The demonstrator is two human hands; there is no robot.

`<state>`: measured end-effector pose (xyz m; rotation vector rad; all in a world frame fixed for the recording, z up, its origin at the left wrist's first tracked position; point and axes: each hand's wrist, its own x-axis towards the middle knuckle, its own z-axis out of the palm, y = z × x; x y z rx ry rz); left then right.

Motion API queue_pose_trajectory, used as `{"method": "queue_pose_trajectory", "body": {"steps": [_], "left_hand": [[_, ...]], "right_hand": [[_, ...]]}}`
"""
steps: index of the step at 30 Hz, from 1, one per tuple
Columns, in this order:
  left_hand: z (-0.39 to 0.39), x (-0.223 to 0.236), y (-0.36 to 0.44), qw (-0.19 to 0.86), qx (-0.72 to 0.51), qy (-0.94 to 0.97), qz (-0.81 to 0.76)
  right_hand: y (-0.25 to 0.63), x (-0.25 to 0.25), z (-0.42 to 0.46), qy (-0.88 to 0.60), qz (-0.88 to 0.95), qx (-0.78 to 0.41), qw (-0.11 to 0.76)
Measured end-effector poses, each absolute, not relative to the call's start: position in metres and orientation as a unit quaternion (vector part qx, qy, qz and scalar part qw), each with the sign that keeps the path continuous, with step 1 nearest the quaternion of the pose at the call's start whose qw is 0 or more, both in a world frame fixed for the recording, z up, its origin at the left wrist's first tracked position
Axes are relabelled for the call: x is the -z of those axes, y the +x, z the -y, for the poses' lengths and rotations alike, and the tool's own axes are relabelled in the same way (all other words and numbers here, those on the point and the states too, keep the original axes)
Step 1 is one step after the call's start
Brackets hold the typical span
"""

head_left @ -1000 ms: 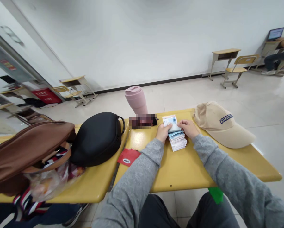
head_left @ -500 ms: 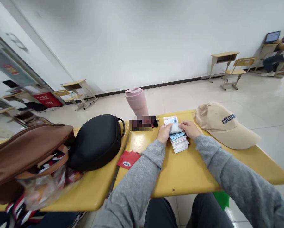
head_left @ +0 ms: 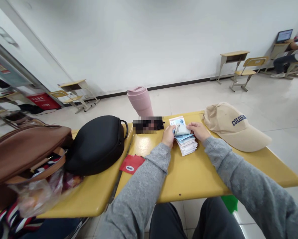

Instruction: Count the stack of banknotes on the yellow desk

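Both my hands are at a pile of small, flat white-and-blue packets [head_left: 188,147] on the yellow desk [head_left: 174,179]. My left hand [head_left: 168,136] pinches the left edge of a pale blue-and-white packet [head_left: 182,129] with dark print. On its right edge, the fingers of my right hand [head_left: 198,130] are closed. This packet is bent and lies over the others. Behind it another white packet with a blue picture [head_left: 177,121] shows. The layered white ends fan out toward me. What the packets contain cannot be seen.
A pink tumbler [head_left: 140,101] and a partly blurred phone [head_left: 160,124] are at the back. A beige cap [head_left: 236,127] lies right, a red pouch [head_left: 131,164] left. The adjoining desk holds a black case [head_left: 96,146], brown bag [head_left: 27,149] and plastic bag [head_left: 32,199].
The packet between my hands has turned and bent, now showing a greyer printed face, and more of the packet behind is uncovered. The view has shifted slightly.
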<state>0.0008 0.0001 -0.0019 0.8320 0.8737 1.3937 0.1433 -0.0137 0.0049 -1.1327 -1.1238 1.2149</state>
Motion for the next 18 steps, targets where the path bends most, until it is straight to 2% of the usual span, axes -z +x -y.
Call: {"method": "queue_pose_trajectory", "body": {"steps": [18], "left_hand": [[-0.0007,-0.0008,-0.0037,0.568,-0.601,0.399,-0.396]], "right_hand": [[0.1439,-0.0064,0.0192,-0.415,0.505,-0.551,0.520]]}}
